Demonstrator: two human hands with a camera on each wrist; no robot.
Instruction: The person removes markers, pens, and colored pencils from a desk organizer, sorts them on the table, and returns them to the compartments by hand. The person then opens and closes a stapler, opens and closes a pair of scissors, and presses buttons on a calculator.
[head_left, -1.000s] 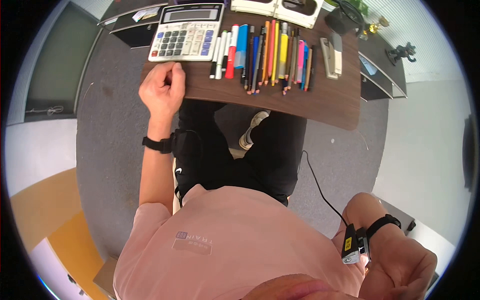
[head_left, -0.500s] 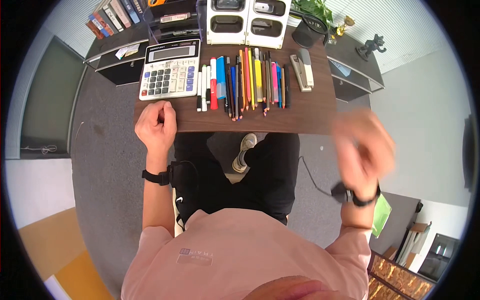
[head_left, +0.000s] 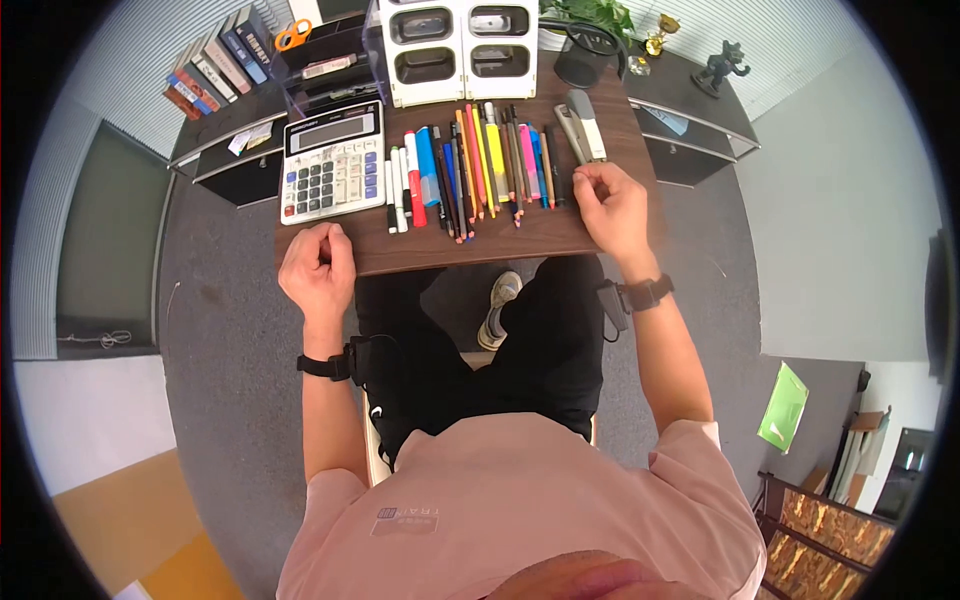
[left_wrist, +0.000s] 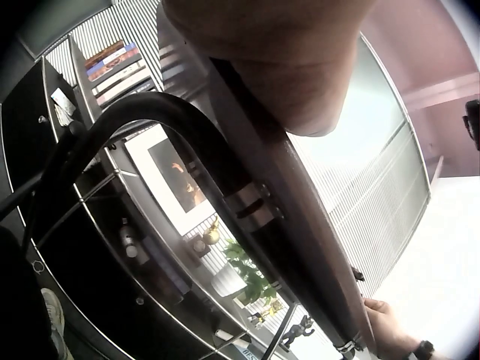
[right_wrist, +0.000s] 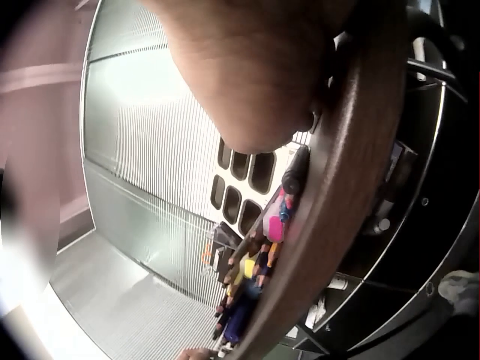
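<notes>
The pens [head_left: 494, 155] lie side by side in a row, lengthwise away from the person, on the tabletop [head_left: 545, 235], between the two hands and a little beyond them. A red marker [head_left: 414, 180] lies toward the row's left end, a pink highlighter [head_left: 529, 165] toward its right.

At the left end is the calculator [head_left: 334, 163]. The left hand [head_left: 318, 270] rests at the near edge just below it, fingers loosely curled and holding nothing; whether it touches the calculator cannot be told. Right of the row stands the stapler [head_left: 589, 135]. The right hand [head_left: 614, 215] rests near the tabletop's right side, just below the stapler, fingers bent and nothing visible in its grasp; contact with the stapler is unclear.

Behind the pens stands a white rack [head_left: 500, 88], with a black mesh cup [head_left: 580, 68] to its right and a dark tray [head_left: 330, 68] to its left.
</notes>
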